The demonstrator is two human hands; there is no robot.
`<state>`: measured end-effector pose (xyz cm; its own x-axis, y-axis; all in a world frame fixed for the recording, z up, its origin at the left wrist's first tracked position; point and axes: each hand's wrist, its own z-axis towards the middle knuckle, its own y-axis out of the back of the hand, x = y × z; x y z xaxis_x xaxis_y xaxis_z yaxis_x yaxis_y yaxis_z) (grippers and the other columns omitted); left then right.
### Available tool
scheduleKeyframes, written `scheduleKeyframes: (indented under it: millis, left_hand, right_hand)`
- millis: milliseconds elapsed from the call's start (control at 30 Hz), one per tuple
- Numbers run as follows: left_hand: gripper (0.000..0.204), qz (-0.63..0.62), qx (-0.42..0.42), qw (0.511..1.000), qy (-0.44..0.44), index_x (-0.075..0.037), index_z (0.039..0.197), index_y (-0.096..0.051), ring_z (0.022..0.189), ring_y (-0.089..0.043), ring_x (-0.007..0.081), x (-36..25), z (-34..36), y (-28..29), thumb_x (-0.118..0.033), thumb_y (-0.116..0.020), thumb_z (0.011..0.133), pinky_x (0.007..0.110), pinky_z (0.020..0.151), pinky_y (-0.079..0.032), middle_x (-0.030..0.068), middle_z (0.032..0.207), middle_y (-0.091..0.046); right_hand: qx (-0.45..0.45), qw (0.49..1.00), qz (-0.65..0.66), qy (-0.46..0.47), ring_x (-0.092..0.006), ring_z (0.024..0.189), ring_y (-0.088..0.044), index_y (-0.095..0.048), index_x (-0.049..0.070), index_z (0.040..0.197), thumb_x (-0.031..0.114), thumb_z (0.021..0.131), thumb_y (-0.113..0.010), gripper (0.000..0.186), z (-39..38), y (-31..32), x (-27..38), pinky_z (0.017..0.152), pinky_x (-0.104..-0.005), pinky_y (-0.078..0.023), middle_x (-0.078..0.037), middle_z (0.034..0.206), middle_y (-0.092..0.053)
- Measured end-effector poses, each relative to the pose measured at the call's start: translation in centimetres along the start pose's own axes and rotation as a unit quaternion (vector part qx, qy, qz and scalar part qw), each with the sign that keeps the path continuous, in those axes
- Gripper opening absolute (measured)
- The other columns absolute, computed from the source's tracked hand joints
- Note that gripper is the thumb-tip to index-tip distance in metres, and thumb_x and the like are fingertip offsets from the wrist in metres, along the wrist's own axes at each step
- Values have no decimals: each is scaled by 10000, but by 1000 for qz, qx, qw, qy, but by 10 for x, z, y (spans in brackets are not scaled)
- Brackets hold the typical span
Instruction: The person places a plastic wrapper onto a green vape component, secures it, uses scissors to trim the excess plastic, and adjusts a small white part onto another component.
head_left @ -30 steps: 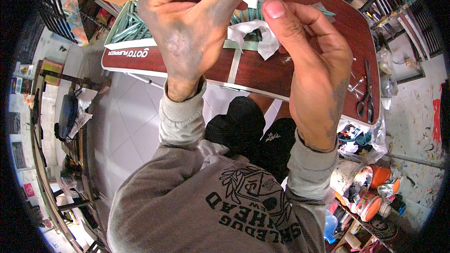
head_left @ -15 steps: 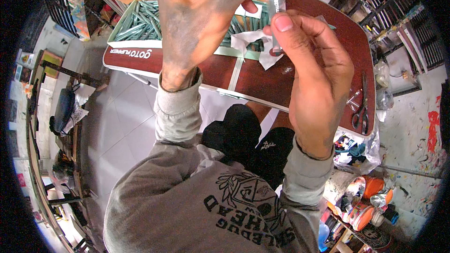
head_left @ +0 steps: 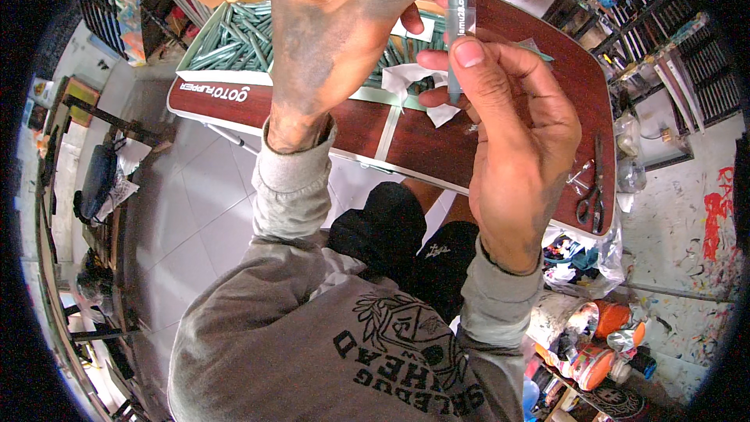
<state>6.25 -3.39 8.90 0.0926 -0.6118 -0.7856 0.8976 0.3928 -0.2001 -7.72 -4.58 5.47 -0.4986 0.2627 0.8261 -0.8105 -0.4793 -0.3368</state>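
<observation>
The left hand (head_left: pixel 328 39) seems to pinch the upper end of a narrow clear plastic sleeve (head_left: pixel 462 8), near the picture's edge; the right hand (head_left: pixel 512 109) has its grip around the lower part. Compared with half a second ago, more right fingertips show past the sleeve, so it appears better supported, above the dark red wood-grain table (head_left: pixel 430 142), beside the open pale-green cardboard box (head_left: pixel 223 76).

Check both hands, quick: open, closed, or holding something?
Left hand: by the top of the clear packet; grip cut off, can't tell.
Right hand: closed, holding the packet.
</observation>
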Motion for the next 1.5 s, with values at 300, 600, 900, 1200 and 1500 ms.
scheduleKeyframes:
  millis: [300, 600, 900, 1200, 1500]
  left_hand:
    - [251, 61, -6, 998, -30, 22, 1033, -721, 567, -616, 76, -21, 0, -9, -174, -739, 877, 186, 463, -473, 95, 792, -721]
    - [249, 40, 27, 996, -71, 15, 1046, -721, 544, -613, 80, 2, 14, 2, -177, -724, 886, 193, 442, -478, 95, 787, -719]
    - [262, 43, 2, 996, -75, 19, 1037, -717, 563, -619, 70, -9, 11, -8, -192, -735, 882, 187, 428, -472, 86, 759, -708]
    - [271, 49, -12, 995, -84, 21, 1055, -713, 601, -632, 73, -12, 9, -10, -191, -730, 888, 185, 449, -482, 103, 814, -724]
    - [278, 31, 2, 1000, -2, -4, 1056, -722, 708, -639, 90, 1, -11, -2, -141, -786, 823, 218, 541, -505, 57, 892, -713]
  right_hand:
    - [6, 1000, 3, 9, -285, 933, -696, -620, -66, 1008, 80, 934, -632, 165, 3, -3, 1, 764, -382, -594, -188, 1016, -683]
    - [16, 1000, 12, -1, -317, 963, -689, -610, -74, 1014, 58, 936, -620, 153, 3, -3, 1, 872, -438, -574, -208, 1028, -674]
    - [14, 1000, -6, 25, -325, 1002, -678, -605, -80, 1025, 48, 943, -606, 152, 5, -2, -3, 873, -448, -578, -219, 1055, -666]
    - [11, 999, 12, 38, -328, 976, -685, -610, -75, 1005, 57, 940, -618, 147, 7, -5, -4, 841, -448, -591, -216, 1066, -667]
    - [-17, 999, 46, 8, -179, 890, -662, -612, -60, 971, 55, 914, -679, 145, 1, -7, -9, 806, -286, -527, -145, 963, -692]
